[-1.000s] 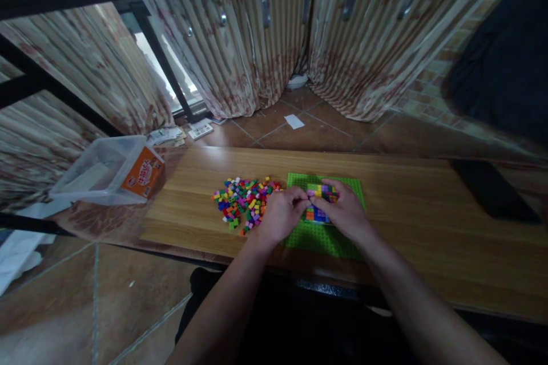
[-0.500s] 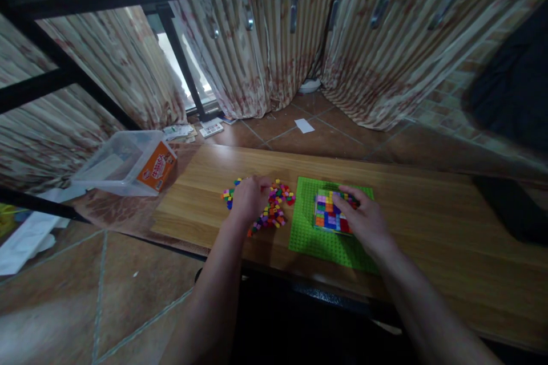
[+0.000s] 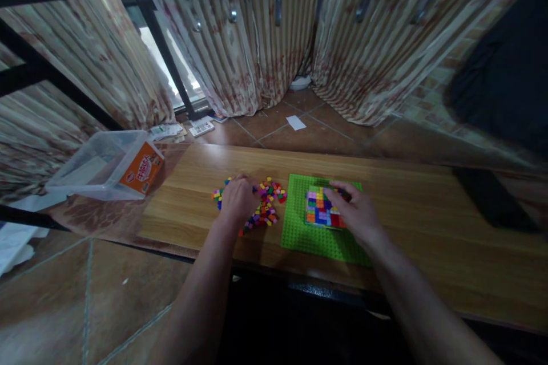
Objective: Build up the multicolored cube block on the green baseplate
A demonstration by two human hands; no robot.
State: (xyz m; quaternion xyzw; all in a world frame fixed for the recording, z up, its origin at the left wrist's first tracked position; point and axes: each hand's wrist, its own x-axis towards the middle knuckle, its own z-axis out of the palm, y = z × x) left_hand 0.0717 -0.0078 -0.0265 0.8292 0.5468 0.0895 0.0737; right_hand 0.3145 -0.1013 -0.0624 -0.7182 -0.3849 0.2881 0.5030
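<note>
A loose pile of small coloured toy bricks [image 3: 266, 214] lies on the wooden table. My left hand [image 3: 240, 199] is over the pile's left part, fingers curled down and bunched; whatever they pinch is hidden. To the right lies a green studded baseplate [image 3: 295, 234]. On it sits a rectangular block of toy bricks [image 3: 321, 214], its top a patchwork of many colours. My right hand [image 3: 357, 214] grips the block's right side, thumb over the top and fingers curved round the far edge. The hand covers the block's right end.
A clear plastic box [image 3: 98, 165] with an orange label stands left of the table [image 3: 406, 222]. A dark flat object [image 3: 492, 199] lies at the table's right. Curtains [image 3: 257, 57], a black metal frame with hooks and papers on the tiled floor are beyond.
The whole view has shifted slightly, so things sit further left in it. My left hand stays at the pile with fingers curled; my right hand stays at the brick block.
</note>
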